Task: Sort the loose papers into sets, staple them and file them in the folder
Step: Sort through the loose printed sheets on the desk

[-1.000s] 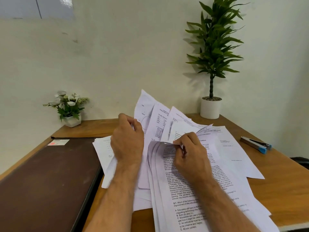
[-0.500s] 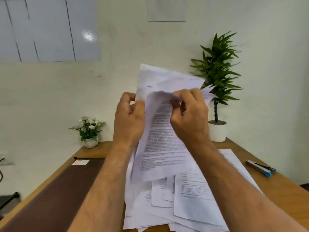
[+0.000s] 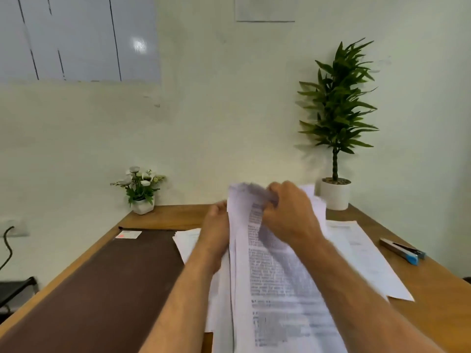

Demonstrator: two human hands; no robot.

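The sheaf of printed papers (image 3: pixel 267 271) you are sorting runs lengthwise away from you, its near end dropping out of the bottom of the view and its far end raised over the middle of the desk (image 3: pixel 433 296). Take the folder (image 3: pixel 102 289) as your landmark: the sheaf lies just to its right, with more loose sheets (image 3: pixel 362 253) spread flat further right again, and the stapler (image 3: pixel 402 250) beyond those, well apart from the folder.

Your right hand (image 3: pixel 290 215) sits on the far end of the sheaf with its fingers curled round the top edge of the front pages, gripping them. Your left hand (image 3: pixel 216 225) is at the sheaf's folder-side edge, mostly hidden behind the paper; it seems to steady the stack from behind, but motion blur means you cannot tell whether its fingers pinch anything.

So both grips are at the far end and the long axis points back toward you. In my judgement, separating a set means peeling the front pages along that axis. The stapler lies on your right hand's side, the folder on your left hand's side. No set looks stapled yet, and the folder lies closed
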